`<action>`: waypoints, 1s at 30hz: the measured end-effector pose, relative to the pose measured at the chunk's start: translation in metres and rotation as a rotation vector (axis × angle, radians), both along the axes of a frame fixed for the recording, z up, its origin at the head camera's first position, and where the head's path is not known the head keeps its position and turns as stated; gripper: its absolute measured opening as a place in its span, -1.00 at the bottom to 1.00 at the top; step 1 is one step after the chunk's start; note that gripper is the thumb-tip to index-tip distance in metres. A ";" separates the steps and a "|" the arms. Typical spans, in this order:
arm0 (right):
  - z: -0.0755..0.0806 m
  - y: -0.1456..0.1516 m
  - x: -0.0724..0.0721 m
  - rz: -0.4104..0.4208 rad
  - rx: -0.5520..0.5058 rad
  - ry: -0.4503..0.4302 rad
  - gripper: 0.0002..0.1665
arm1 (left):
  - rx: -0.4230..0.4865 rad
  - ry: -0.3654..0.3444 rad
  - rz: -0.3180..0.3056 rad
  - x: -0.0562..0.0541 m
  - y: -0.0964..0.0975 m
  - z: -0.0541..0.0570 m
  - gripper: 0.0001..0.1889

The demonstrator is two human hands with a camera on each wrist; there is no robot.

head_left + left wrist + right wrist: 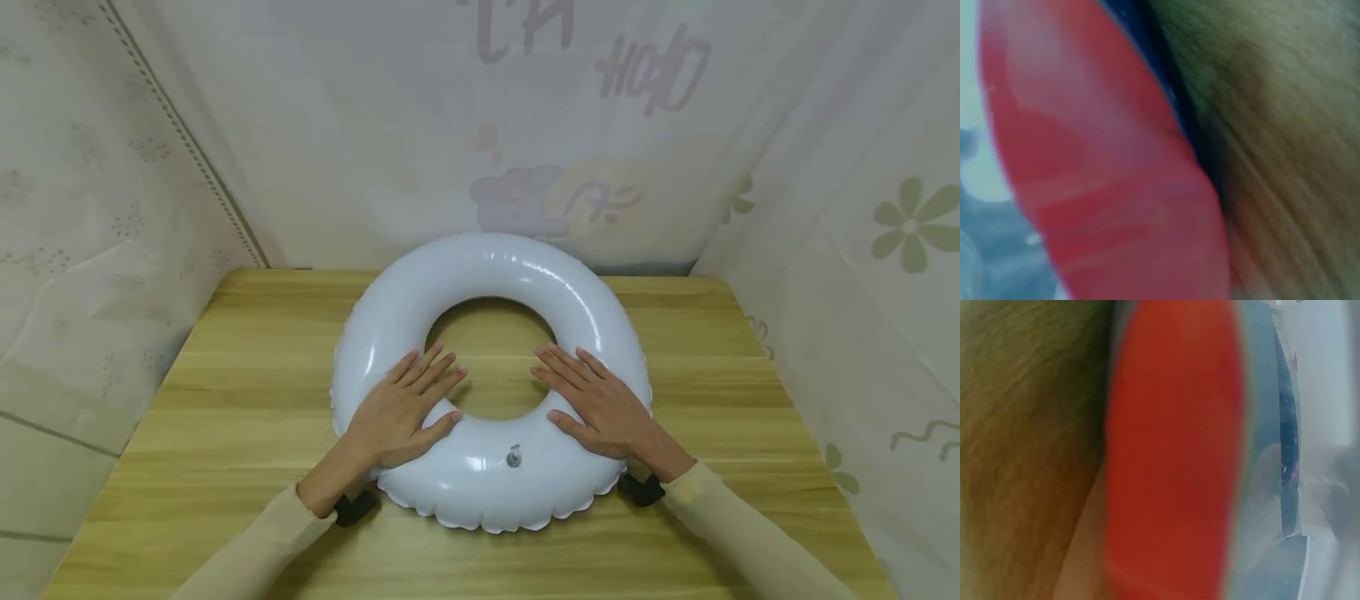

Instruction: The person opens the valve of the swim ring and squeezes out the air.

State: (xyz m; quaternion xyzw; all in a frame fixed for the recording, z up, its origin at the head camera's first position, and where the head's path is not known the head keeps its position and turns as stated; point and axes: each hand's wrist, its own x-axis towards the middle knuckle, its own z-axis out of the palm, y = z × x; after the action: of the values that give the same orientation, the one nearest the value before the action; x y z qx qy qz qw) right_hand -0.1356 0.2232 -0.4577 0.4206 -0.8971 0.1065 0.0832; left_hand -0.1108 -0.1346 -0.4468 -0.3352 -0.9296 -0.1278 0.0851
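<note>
A white inflated swim ring (491, 487) lies on the wooden table, its scalloped seam showing along the front. A small clear valve (513, 456) stands up on its front part. My left hand (401, 412) rests flat on the ring's left front, fingers spread and tips reaching over the inner hole. On the right front, my right hand (596, 404) lies likewise with straight fingers, thumb on the ring's top. Blurred and close, a glossy red patch (1104, 150) fills the left wrist view. A similar red band (1175, 450) runs down the right wrist view.
The wooden table (225, 400) extends around the ring on both sides and in front. Behind it hangs a pale printed cloth (360, 125), and patterned cloths border the left and right. Black wrist mounts (356, 507) sit under both wrists near the ring's front edge.
</note>
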 end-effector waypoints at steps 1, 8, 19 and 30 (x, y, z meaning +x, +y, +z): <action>0.000 0.000 0.000 0.002 0.000 0.002 -0.23 | -0.002 -0.001 0.002 0.001 0.000 0.000 -0.32; 0.001 0.000 0.000 -0.008 0.002 -0.004 -0.24 | 0.000 0.000 0.018 0.001 0.001 -0.001 -0.33; -0.001 -0.001 -0.003 -0.001 0.003 -0.017 -0.23 | 0.015 0.007 0.043 0.004 -0.001 -0.002 -0.34; -0.005 -0.001 0.002 -0.030 0.002 0.003 -0.24 | 0.006 -0.008 0.044 0.004 0.000 -0.004 -0.34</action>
State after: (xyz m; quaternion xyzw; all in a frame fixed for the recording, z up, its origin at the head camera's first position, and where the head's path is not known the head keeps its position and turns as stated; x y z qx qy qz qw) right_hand -0.1339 0.2221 -0.4631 0.4074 -0.9033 0.1039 0.0856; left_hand -0.1065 -0.1344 -0.4511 -0.3139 -0.9366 -0.1302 0.0852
